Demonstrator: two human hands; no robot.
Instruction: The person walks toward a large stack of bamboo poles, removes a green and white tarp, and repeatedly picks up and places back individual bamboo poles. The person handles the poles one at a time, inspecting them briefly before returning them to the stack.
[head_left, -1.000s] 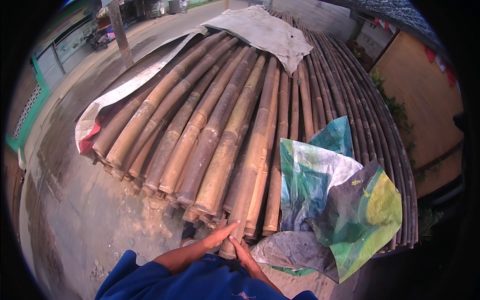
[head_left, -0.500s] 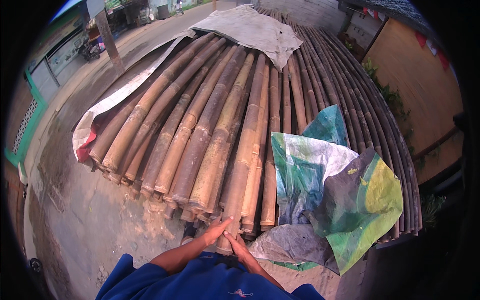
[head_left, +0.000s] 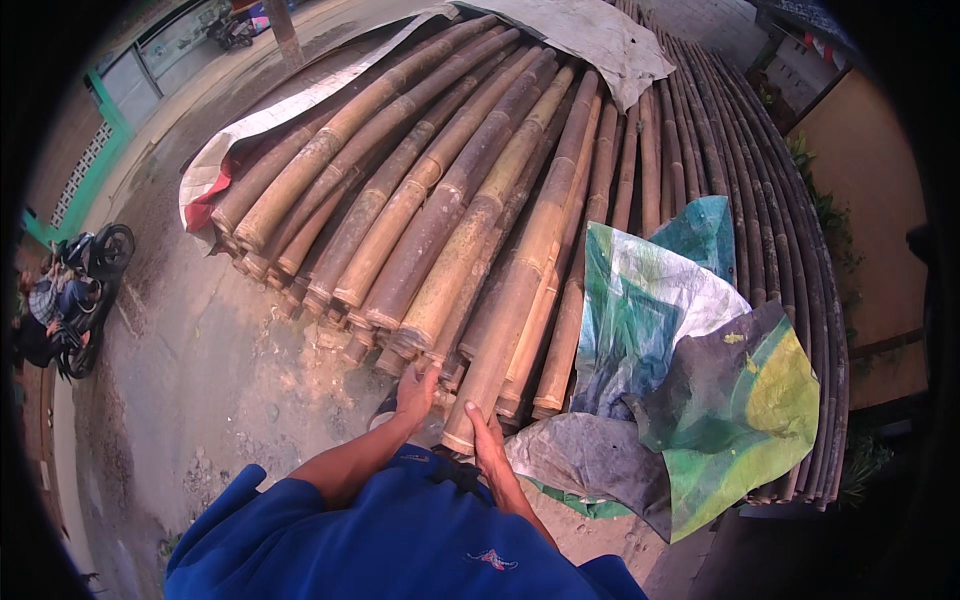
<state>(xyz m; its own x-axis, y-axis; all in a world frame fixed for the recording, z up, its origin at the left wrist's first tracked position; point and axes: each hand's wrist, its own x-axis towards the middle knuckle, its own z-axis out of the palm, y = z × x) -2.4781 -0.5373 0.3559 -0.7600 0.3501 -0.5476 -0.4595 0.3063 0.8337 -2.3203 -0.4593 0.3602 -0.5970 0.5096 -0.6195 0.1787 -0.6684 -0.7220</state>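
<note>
Bamboo pole (head_left: 522, 285) lies in stack (head_left: 462, 185), near end jutting out. R hand (head_left: 488, 438): at pole's R side, thumb against it, other fingers hidden; can't tell grip. L hand (head_left: 414, 394): L of pole, fingers bent; can't tell opening/hold. Plastic sheet (head_left: 735, 400): R of pole.

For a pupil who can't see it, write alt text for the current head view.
A person in a blue shirt has the right hand on the side of a bamboo pole jutting from a large stack, the left hand beside neighbouring pole ends. A crumpled green, white and yellow sheet drapes the stack's near right.
</note>
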